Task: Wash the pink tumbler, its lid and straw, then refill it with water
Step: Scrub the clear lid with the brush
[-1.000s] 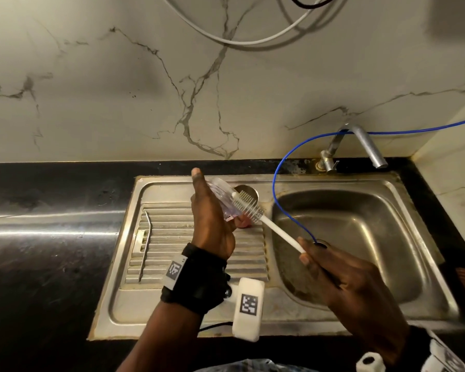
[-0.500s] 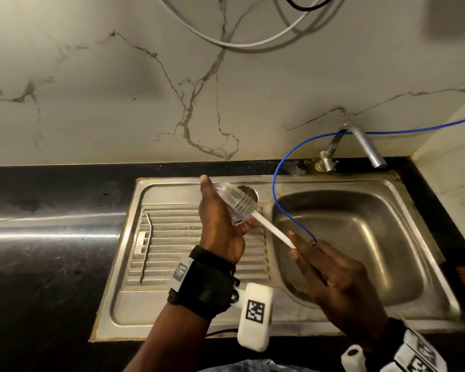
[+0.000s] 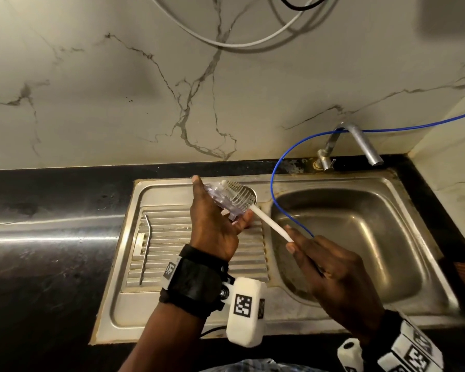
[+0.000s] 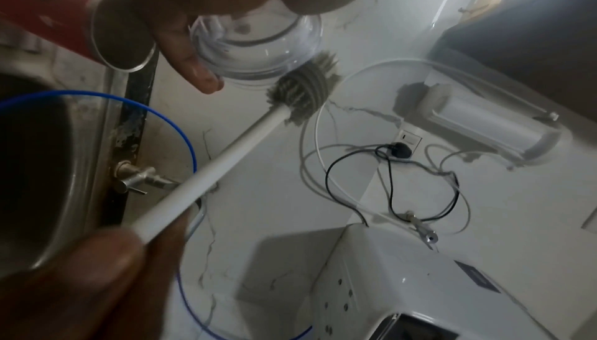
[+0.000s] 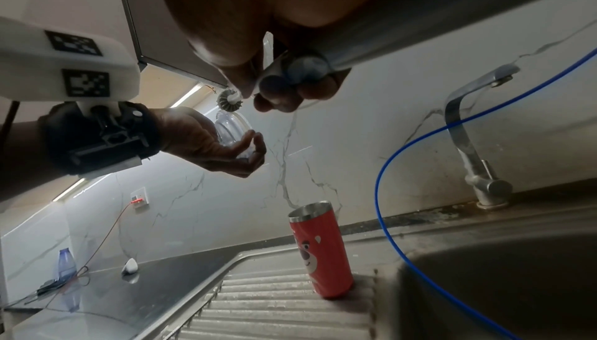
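Head view: the left hand (image 3: pixel 215 226) holds the clear lid (image 3: pixel 227 201) up over the draining board of the sink (image 3: pixel 188 315), thumb at the far edge and fingers curled under the near one, so its grip is clamped on the lid. The right hand (image 3: pixel 330 277) is closed round the white handle of the bottle brush (image 3: pixel 269 221). The brush's long axis runs from that hand, low on the right, up and left to the lid, where the bristle head lies against the lid's face. Any scrubbing stroke, I judge, has to travel along that diagonal. The bristles probably sit at the rim rather than inside, though the left wrist view is too distorted to be sure. The pink tumbler (image 5: pixel 321 251) stands upright on the draining board below the lid, open-mouthed. The metal straw (image 3: pixel 145 248) lies on the ribs to the left, well apart from both hands.
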A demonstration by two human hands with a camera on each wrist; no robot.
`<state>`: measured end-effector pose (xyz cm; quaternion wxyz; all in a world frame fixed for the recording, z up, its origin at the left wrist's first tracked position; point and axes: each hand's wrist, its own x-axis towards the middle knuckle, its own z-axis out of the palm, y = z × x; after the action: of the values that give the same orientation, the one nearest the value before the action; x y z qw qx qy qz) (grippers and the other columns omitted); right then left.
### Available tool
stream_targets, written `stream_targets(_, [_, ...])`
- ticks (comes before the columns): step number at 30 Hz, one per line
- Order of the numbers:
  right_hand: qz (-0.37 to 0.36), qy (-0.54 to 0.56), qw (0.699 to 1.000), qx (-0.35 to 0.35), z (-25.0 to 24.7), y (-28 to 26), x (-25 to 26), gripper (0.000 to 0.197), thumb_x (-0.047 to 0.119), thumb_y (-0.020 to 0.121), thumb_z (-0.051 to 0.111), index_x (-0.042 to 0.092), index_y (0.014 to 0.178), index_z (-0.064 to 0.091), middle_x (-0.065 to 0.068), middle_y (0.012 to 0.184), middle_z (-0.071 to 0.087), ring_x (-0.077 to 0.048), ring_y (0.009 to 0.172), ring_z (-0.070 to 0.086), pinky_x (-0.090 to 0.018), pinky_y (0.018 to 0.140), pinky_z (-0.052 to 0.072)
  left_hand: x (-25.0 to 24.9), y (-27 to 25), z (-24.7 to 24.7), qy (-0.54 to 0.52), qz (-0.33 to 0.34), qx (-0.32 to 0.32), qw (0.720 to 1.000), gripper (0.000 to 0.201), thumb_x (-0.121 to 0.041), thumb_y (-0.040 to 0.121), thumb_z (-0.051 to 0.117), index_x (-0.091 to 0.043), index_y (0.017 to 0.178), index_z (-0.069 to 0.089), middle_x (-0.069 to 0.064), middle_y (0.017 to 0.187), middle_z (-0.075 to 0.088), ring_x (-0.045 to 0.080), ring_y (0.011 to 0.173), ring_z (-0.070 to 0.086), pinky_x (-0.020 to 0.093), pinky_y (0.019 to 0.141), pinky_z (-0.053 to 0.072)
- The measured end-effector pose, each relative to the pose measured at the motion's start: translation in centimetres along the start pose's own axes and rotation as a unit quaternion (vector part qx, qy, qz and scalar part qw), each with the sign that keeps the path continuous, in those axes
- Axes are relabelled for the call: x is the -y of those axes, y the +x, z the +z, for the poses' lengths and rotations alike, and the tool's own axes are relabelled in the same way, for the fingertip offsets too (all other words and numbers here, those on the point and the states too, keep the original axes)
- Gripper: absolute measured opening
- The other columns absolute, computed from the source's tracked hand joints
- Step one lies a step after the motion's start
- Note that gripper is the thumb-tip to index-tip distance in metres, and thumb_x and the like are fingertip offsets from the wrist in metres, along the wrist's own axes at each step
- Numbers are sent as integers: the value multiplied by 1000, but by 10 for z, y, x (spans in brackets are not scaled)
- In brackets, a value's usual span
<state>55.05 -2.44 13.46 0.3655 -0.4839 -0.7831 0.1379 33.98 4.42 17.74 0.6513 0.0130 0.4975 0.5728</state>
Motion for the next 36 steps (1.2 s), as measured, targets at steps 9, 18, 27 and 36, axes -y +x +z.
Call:
stream_targets(9, [36,32,998,-27,1,2,-7,38,33,102,57,18,135,69,27,83,53,7,70,54,-16,70,44,1,1,-1,-16,29,63,997,79,-79,91,62,-25,147,55,19,144,64,40,126,69,55,102,59])
stream_targets(18, [56,21,996,-58,-17,28,-17,40,35,102,56,13,132,70,-1,84,72,-8,72,62,-7,72,42,-2,-4,-4,119,27,161,979,62,-52,90,74,-14,138,69,18,133,74,28,118,69,45,107,51])
stream_targets(27, [10,24,998,-56,-17,25,-7,32,23,100,63,12,129,72,-2,100,77,-9,83,71,-23,77,54,2,-3,-5,42,73,148,985,53,-44,77,73,-15,122,74,14,127,77,23,109,73,25,80,63])
stream_targets(36, [58,37,997,-35,-17,26,-17,35,25,100,62,17,133,70,0,88,74,-8,75,66,-16,69,48,5,-5,-5,51,114,160,979,35,-50,79,68,-26,96,88,5,110,81,15,92,75,26,82,62])
